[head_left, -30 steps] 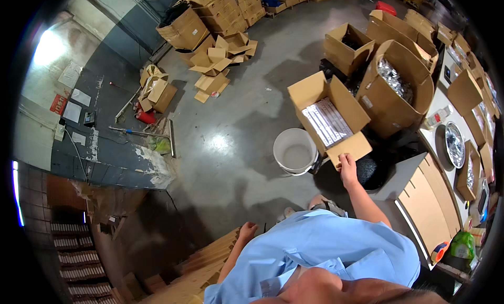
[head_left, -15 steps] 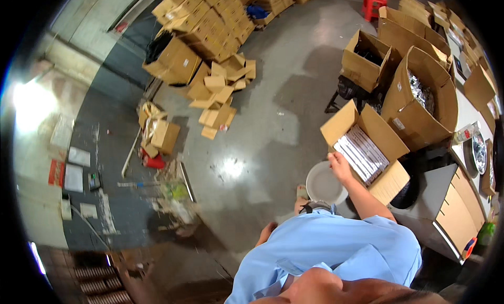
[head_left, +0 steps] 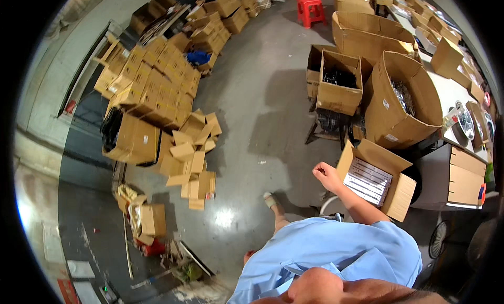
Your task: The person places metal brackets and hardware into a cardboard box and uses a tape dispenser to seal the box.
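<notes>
My right hand [head_left: 328, 178] is raised beside the left flap of an open cardboard box [head_left: 400, 196]. Its fingers are curled in; whatever they may hold is hidden. Inside that box, flat white and silver packs [head_left: 367, 181] lie in neat parallel rows. A pale round rim [head_left: 329, 203], mostly covered by my forearm, shows below the box. Of my left hand [head_left: 249, 256] only a small part appears at the left side of my blue shirt, with its fingers out of sight.
A tall carton [head_left: 404, 130] with shiny silver pieces and a smaller carton [head_left: 338, 98] with black contents stand beyond the box. Stacked cartons [head_left: 157, 88] and flattened cardboard [head_left: 191, 162] occupy the left. A red stool [head_left: 311, 11] is far ahead; a white worktable [head_left: 446, 88] runs along the right.
My view has turned, and the cartons appear shifted. My right hand has moved off the box's edge to its left. One foot now reaches forward, and the pale basin is largely covered.
</notes>
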A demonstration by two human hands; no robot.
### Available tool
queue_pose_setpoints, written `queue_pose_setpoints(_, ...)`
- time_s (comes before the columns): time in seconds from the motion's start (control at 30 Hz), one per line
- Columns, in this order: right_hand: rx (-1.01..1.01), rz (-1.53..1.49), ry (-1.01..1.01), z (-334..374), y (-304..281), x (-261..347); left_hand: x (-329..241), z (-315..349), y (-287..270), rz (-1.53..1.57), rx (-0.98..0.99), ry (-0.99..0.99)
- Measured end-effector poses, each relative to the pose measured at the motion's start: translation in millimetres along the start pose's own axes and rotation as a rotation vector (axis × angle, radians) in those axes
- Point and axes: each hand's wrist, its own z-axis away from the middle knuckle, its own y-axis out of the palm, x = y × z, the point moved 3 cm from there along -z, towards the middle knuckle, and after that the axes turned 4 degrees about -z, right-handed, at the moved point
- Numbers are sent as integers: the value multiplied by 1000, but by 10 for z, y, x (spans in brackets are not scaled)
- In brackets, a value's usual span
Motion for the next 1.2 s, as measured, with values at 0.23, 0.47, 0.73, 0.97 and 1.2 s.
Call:
queue_pose_setpoints(0.23, -133, 118, 6, -895, 323, 225, -1383, -1813, 345, -664, 487, 404)
queue_pose_setpoints(0.47, -210, 112, -10, -1840, 401, 911, -3370, -3717, 334, -1063, 521, 703)
queue_pose_setpoints(0.73, -954, 72, 130, -2809, -1797, 302, -5168, -4147, 2009, -563, 332, 328)
queue_pose_setpoints(0.97, -929, 33, 648, -4609, -3209, -1078, -5270, -4647, 3042, -912, 830, 581)
queue_pose_setpoints(1.2, -968, 483, 952, -5282, -3043, -2236, -7090, -4235, 4274, -548, 834, 268)
